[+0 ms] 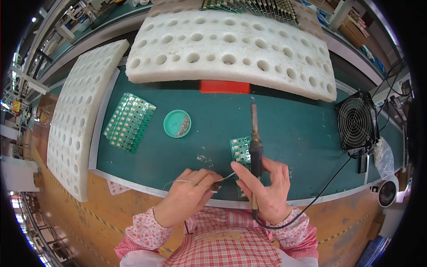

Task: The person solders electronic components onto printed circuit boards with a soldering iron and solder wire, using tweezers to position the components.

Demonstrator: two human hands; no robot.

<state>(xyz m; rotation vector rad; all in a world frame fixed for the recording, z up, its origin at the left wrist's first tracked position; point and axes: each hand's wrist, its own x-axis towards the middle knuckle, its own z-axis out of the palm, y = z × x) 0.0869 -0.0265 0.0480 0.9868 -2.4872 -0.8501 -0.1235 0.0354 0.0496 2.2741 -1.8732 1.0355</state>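
Note:
My right hand [270, 191] is closed around a soldering iron [255, 151], its metal tip pointing away from me and its black cord looping under the wrist. My left hand [189, 193] pinches a thin solder wire [172, 181], which curves out to its left. Between the two hands runs a short pale strand [228, 176], reaching my right fingertips; a small brownish piece [216, 187] shows at my left fingertips, its kind unclear. Under the iron and right hand lies a green circuit board panel [240, 149], partly hidden.
Several circuit board panels [129, 122] lie at left beside a round green dish [177, 123] of small metal bits. White perforated foam blocks [213, 46] [82, 115] stand behind and left, with a red bin [224, 86] below the far one. A black fan [356, 121] stands at right.

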